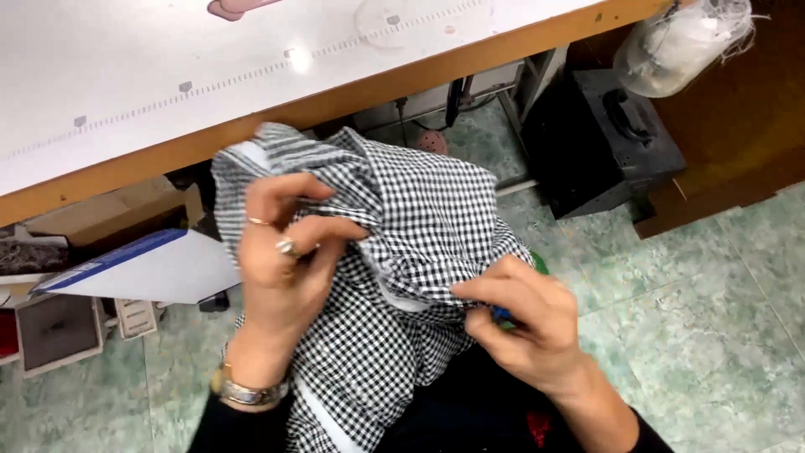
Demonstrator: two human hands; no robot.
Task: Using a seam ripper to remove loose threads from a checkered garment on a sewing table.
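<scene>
Left hand (281, 264), wearing rings and a wristwatch (247, 390), grips bunched black-and-white checked cloth (419, 210). Right hand (524, 323) pinches the cloth's lower fold. White table (168, 75) with wooden edge above; green tiled floor (713, 319) below.

We see the white table (168, 75) with its wooden edge closing off eleven to one o'clock; a black case (599, 138) blocks two o'clock; boxes (59, 331) crowd nine o'clock; bare green floor (721, 319) lies open from three to five o'clock.
</scene>
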